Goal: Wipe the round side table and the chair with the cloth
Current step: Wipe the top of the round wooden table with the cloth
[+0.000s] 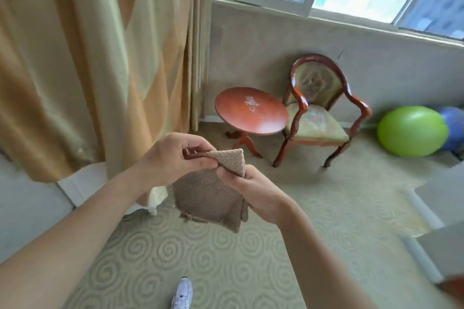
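Observation:
A brown textured cloth (208, 198) hangs between both hands in front of me, its top edge folded over. My left hand (173, 155) pinches the folded top edge from the left. My right hand (253, 193) grips the cloth's right side. Farther ahead, by the wall under the window, stands the round red-brown side table (251, 110) with a whitish smear near its middle. Just right of it is the wooden armchair (319, 110) with a floral padded seat and back. Both hands are well short of the table and chair.
A long beige curtain (100, 57) hangs at the left, reaching near the table. A green exercise ball (411, 130) and a blue one (454, 128) lie right of the chair. A white ledge (431, 208) juts in at the right. My white shoe (182, 293) stands on swirl-patterned carpet.

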### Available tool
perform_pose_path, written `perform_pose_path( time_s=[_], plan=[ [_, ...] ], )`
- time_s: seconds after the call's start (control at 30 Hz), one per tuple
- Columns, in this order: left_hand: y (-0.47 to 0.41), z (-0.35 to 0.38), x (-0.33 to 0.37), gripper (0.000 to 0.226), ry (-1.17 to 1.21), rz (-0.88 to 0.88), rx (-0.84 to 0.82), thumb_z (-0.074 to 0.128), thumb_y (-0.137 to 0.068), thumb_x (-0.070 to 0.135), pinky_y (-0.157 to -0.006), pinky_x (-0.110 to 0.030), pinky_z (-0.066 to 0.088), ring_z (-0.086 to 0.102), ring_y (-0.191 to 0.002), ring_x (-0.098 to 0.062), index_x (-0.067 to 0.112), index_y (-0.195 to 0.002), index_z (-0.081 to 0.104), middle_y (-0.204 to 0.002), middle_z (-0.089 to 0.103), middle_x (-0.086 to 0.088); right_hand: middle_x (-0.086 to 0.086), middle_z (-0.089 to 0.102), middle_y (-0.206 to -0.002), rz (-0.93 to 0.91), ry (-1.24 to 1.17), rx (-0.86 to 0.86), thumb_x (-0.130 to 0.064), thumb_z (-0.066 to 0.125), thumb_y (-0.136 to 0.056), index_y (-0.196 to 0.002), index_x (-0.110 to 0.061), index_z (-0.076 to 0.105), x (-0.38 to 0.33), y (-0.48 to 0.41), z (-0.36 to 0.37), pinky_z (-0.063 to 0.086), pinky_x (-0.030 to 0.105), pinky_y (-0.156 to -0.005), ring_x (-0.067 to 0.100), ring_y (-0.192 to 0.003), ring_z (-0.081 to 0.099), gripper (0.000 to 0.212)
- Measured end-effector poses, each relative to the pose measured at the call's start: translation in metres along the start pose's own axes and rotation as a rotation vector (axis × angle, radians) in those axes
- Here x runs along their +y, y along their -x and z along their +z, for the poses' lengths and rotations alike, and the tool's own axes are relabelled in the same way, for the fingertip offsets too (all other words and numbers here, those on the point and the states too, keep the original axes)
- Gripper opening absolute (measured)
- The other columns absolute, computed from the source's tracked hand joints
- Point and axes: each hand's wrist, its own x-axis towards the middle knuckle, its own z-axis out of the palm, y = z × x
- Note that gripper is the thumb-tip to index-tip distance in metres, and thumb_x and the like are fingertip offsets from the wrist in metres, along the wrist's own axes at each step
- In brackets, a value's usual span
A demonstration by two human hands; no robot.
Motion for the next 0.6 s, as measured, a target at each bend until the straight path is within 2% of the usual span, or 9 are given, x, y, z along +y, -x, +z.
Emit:
perform_pose_path(
  time_s=[0.07,0.1,0.13,0.17,0.23,0.3,0.4,0.47,0.6],
  plan=[
    [-0.042,0.013,-0.026,0.026,0.029,-0.007,0.028,0.068,-0.072,0.073,-0.058,-0.017,0.046,0.065,-0.072,-0.016,0.052,-0.087,0.072,-0.080,0.073,0.013,0.032,0.064,-0.114,0.046,-0.080,0.028,-0.048,0.060,-0.092,-0.115,-0.015,0.071,0.005,-0.025,-0.029,0.035,0.080,-0.086,0.045,-0.100,0.059,0.041],
    [-0.062,0.019,-0.039,0.030,0.058,-0.024,0.036,0.066,-0.075,0.074,-0.063,-0.023,0.048,0.065,-0.073,-0.016,0.048,-0.088,0.073,-0.080,0.073,0.010,0.029,0.065,-0.120,0.065,-0.131,0.036,-0.050,0.062,-0.092,-0.116,-0.021,0.072,0.007,-0.038,-0.045,0.035,0.081,-0.090,0.052,-0.109,0.059,0.039],
    [-0.082,0.025,-0.052,0.034,0.092,-0.050,0.034,0.062,-0.078,0.073,-0.067,-0.029,0.049,0.065,-0.074,-0.015,0.043,-0.089,0.074,-0.080,0.073,0.007,0.021,0.069,-0.121,0.080,-0.184,0.062,-0.052,0.064,-0.092,-0.116,-0.025,0.073,0.008,-0.050,-0.061,0.042,0.074,-0.094,0.051,-0.116,0.060,0.037],
    [-0.102,0.031,-0.064,0.038,0.133,-0.079,0.028,0.058,-0.080,0.071,-0.071,-0.033,0.049,0.065,-0.075,-0.015,0.038,-0.089,0.074,-0.080,0.073,0.006,0.013,0.072,-0.122,0.099,-0.245,0.082,-0.052,0.066,-0.090,-0.115,-0.026,0.074,0.008,-0.061,-0.075,0.050,0.059,-0.096,0.041,-0.118,0.063,0.037],
    [-0.141,0.042,-0.082,0.047,0.213,-0.135,0.024,0.053,-0.082,0.071,-0.071,-0.035,0.045,0.059,-0.071,-0.014,0.028,-0.084,0.073,-0.073,0.066,0.005,0.011,0.070,-0.129,0.126,-0.376,0.114,-0.050,0.064,-0.093,-0.121,-0.020,0.072,0.007,-0.081,-0.104,0.053,0.038,-0.098,0.028,-0.122,0.063,0.042],
    [-0.179,0.055,-0.090,0.053,0.303,-0.180,0.000,0.053,-0.082,0.071,-0.067,-0.028,0.038,0.048,-0.066,-0.012,0.021,-0.074,0.066,-0.068,0.053,0.002,0.015,0.063,-0.137,0.129,-0.481,0.160,-0.047,0.057,-0.099,-0.131,-0.013,0.065,0.009,-0.098,-0.134,0.049,0.038,-0.104,0.030,-0.129,0.058,0.047],
    [-0.234,0.079,-0.093,0.041,0.418,-0.201,-0.011,0.060,-0.086,0.059,-0.057,-0.013,0.036,0.041,-0.056,-0.002,0.024,-0.065,0.060,-0.058,0.046,0.016,0.018,0.059,-0.142,0.122,-0.593,0.159,-0.047,0.050,-0.103,-0.137,-0.009,0.060,0.014,-0.120,-0.175,0.047,0.040,-0.106,0.031,-0.134,0.053,0.052],
    [-0.273,0.096,-0.094,0.034,0.383,-0.192,0.030,0.062,-0.086,0.052,-0.056,-0.013,0.035,0.041,-0.054,0.001,0.023,-0.067,0.061,-0.053,0.047,0.018,0.018,0.056,-0.145,0.117,-0.646,0.156,-0.044,0.051,-0.103,-0.139,-0.009,0.057,0.021,-0.133,-0.202,0.045,0.043,-0.108,0.032,-0.136,0.051,0.051],
    [-0.350,0.132,-0.105,0.046,0.344,-0.187,0.037,0.063,-0.076,0.066,-0.058,-0.017,0.039,0.047,-0.058,0.000,0.020,-0.070,0.065,-0.058,0.055,0.018,0.020,0.053,-0.147,0.098,-0.699,0.179,-0.042,0.055,-0.101,-0.142,-0.009,0.054,0.039,-0.168,-0.262,0.038,0.050,-0.114,0.033,-0.138,0.048,0.052]
  ],
)
